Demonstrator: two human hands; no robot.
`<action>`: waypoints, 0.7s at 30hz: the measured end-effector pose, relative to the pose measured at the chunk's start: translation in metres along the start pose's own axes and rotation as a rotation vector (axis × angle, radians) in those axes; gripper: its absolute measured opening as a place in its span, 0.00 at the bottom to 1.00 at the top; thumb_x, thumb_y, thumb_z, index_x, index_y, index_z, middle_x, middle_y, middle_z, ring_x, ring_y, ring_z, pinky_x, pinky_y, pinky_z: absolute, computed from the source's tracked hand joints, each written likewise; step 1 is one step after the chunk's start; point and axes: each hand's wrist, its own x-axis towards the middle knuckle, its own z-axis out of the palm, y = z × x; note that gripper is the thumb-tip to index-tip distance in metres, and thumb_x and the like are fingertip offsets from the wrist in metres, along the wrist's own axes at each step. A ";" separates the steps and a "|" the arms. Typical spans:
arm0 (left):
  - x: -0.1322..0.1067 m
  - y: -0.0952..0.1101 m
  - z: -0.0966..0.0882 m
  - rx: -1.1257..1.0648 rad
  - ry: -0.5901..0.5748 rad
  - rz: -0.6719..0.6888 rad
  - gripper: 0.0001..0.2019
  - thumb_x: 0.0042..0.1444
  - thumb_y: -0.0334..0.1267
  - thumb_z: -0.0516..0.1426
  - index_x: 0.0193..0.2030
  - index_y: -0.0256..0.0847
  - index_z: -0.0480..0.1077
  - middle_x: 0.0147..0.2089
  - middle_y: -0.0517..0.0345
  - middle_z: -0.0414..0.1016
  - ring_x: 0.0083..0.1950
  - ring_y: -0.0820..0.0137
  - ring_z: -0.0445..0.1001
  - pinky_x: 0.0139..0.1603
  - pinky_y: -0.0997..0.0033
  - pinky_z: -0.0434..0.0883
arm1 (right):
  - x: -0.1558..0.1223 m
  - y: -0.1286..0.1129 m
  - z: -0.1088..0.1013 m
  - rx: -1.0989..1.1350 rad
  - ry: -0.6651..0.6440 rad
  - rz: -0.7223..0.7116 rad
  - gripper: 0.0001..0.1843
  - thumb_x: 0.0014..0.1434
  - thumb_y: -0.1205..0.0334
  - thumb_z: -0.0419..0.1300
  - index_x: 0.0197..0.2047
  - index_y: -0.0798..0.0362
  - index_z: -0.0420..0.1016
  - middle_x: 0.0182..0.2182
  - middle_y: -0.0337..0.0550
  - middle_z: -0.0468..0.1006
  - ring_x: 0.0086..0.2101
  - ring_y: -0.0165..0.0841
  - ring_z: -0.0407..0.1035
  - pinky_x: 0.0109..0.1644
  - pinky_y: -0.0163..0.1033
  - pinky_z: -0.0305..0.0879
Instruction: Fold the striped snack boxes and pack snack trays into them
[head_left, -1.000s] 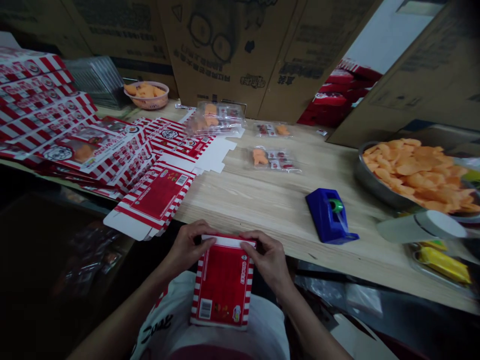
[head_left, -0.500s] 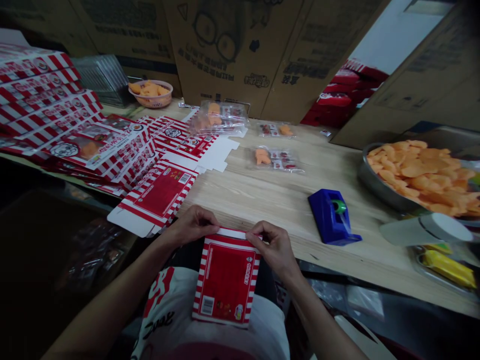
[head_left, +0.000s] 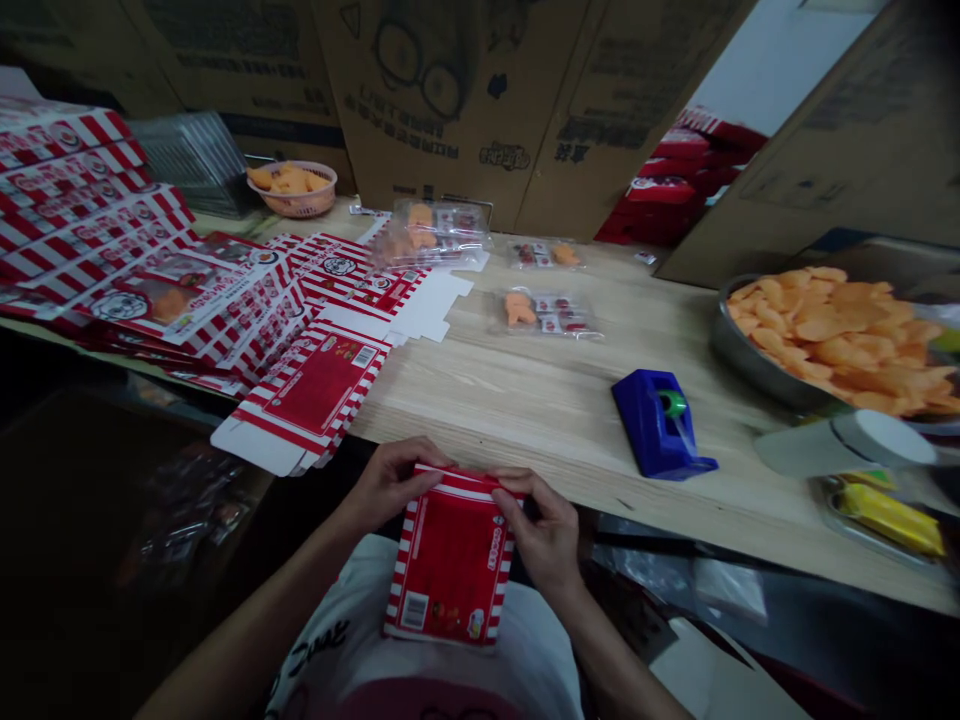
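Observation:
A red cardboard box (head_left: 450,560) with red-and-white striped edges and a barcode rests against my lap, its top end toward the table. My left hand (head_left: 394,482) pinches the top left corner, thumb on the near face. At the top right corner my right hand (head_left: 541,520) grips the box the same way, thumb in front and fingers behind. Between the two hands runs the box's top edge, with a white stripe along it. The fingers behind the box are partly hidden.
On the wooden table (head_left: 465,400) stand a blue tape dispenser (head_left: 656,425), a white bottle (head_left: 840,443) lying on its side and a metal bowl (head_left: 731,345) of orange pieces. Flat striped boxes (head_left: 315,385) and stacked boxes (head_left: 67,190) lie left. Clear packets (head_left: 547,313) lie mid-table.
The top flap edge has folded over toward the box, and both hands now sit slightly lower with thumbs pressed on the front. The view has shifted slightly.

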 end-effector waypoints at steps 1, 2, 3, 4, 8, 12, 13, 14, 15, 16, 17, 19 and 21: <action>-0.001 -0.005 0.004 -0.105 0.036 -0.039 0.04 0.51 0.35 0.62 0.34 0.38 0.76 0.36 0.52 0.78 0.38 0.67 0.76 0.40 0.69 0.71 | -0.002 0.002 0.001 0.034 0.012 0.039 0.01 0.55 0.66 0.63 0.32 0.50 0.75 0.35 0.44 0.80 0.37 0.35 0.75 0.43 0.41 0.70; -0.001 -0.009 0.008 -0.181 0.067 -0.072 0.04 0.50 0.35 0.63 0.33 0.38 0.76 0.36 0.52 0.78 0.38 0.67 0.76 0.40 0.69 0.71 | -0.004 0.003 0.002 0.067 0.009 0.077 0.02 0.54 0.65 0.63 0.33 0.50 0.75 0.37 0.44 0.80 0.39 0.36 0.75 0.44 0.41 0.70; -0.001 -0.012 0.011 -0.220 0.097 -0.097 0.04 0.49 0.35 0.63 0.31 0.38 0.76 0.37 0.53 0.78 0.39 0.67 0.75 0.41 0.69 0.70 | -0.005 0.004 0.001 0.091 -0.011 0.109 0.03 0.54 0.64 0.64 0.35 0.50 0.76 0.38 0.44 0.80 0.40 0.36 0.74 0.46 0.41 0.70; -0.002 -0.015 0.014 -0.226 0.124 -0.113 0.04 0.49 0.35 0.63 0.30 0.38 0.75 0.37 0.53 0.78 0.40 0.67 0.75 0.42 0.69 0.70 | -0.006 0.004 -0.002 0.105 -0.040 0.134 0.05 0.54 0.64 0.64 0.36 0.50 0.76 0.40 0.45 0.80 0.42 0.37 0.74 0.47 0.42 0.70; -0.005 -0.020 0.013 -0.120 0.196 -0.139 0.04 0.49 0.37 0.63 0.29 0.38 0.75 0.38 0.52 0.79 0.42 0.65 0.75 0.44 0.68 0.69 | 0.000 0.003 -0.038 0.028 0.027 0.115 0.13 0.54 0.62 0.63 0.44 0.50 0.76 0.46 0.48 0.77 0.46 0.38 0.72 0.48 0.43 0.69; -0.002 -0.028 0.010 -0.048 0.223 -0.161 0.06 0.48 0.39 0.64 0.28 0.39 0.75 0.39 0.53 0.79 0.43 0.64 0.75 0.45 0.68 0.70 | 0.023 0.007 -0.114 -0.259 0.559 -0.053 0.06 0.54 0.59 0.61 0.31 0.52 0.74 0.35 0.45 0.76 0.39 0.36 0.71 0.44 0.42 0.67; 0.000 -0.029 0.011 -0.040 0.225 -0.165 0.06 0.47 0.40 0.64 0.28 0.40 0.75 0.39 0.53 0.79 0.43 0.64 0.75 0.44 0.68 0.70 | 0.030 0.009 -0.135 -0.316 0.664 -0.041 0.07 0.53 0.57 0.61 0.29 0.52 0.72 0.33 0.44 0.75 0.38 0.35 0.69 0.43 0.41 0.66; 0.002 -0.029 0.013 -0.033 0.225 -0.169 0.07 0.46 0.41 0.64 0.28 0.40 0.75 0.38 0.53 0.79 0.42 0.64 0.75 0.44 0.68 0.71 | 0.036 0.012 -0.154 -0.349 0.723 0.018 0.09 0.52 0.56 0.61 0.28 0.52 0.72 0.32 0.43 0.74 0.37 0.35 0.68 0.41 0.40 0.65; 0.004 -0.028 0.016 -0.025 0.223 -0.170 0.08 0.46 0.43 0.65 0.28 0.40 0.76 0.38 0.53 0.79 0.42 0.64 0.75 0.44 0.68 0.71 | 0.041 0.016 -0.170 -0.354 0.730 0.109 0.10 0.50 0.54 0.61 0.28 0.53 0.71 0.31 0.43 0.74 0.36 0.35 0.67 0.38 0.39 0.64; 0.006 -0.027 0.018 -0.014 0.219 -0.170 0.09 0.44 0.44 0.65 0.27 0.40 0.76 0.37 0.53 0.79 0.42 0.63 0.75 0.44 0.68 0.72 | 0.046 0.020 -0.183 -0.342 0.702 0.208 0.12 0.48 0.52 0.61 0.27 0.53 0.72 0.29 0.42 0.73 0.34 0.34 0.66 0.34 0.38 0.63; 0.007 -0.025 0.020 0.000 0.212 -0.173 0.11 0.43 0.46 0.65 0.28 0.41 0.76 0.37 0.53 0.79 0.42 0.62 0.76 0.44 0.67 0.72 | 0.051 0.023 -0.192 -0.320 0.649 0.295 0.13 0.45 0.51 0.62 0.26 0.54 0.73 0.27 0.42 0.73 0.31 0.34 0.65 0.31 0.37 0.62; 0.008 -0.024 0.021 0.046 0.200 -0.193 0.13 0.42 0.49 0.65 0.29 0.41 0.77 0.38 0.52 0.80 0.43 0.59 0.76 0.44 0.64 0.73 | 0.056 0.028 -0.201 -0.268 0.549 0.393 0.15 0.41 0.50 0.63 0.24 0.55 0.74 0.22 0.41 0.71 0.26 0.32 0.63 0.26 0.35 0.59; 0.008 -0.026 0.018 0.109 0.200 -0.211 0.16 0.41 0.52 0.65 0.31 0.42 0.78 0.39 0.52 0.80 0.44 0.56 0.76 0.45 0.61 0.74 | 0.058 0.028 -0.201 -0.228 0.515 0.422 0.15 0.39 0.51 0.63 0.23 0.56 0.76 0.20 0.40 0.71 0.23 0.30 0.62 0.23 0.34 0.56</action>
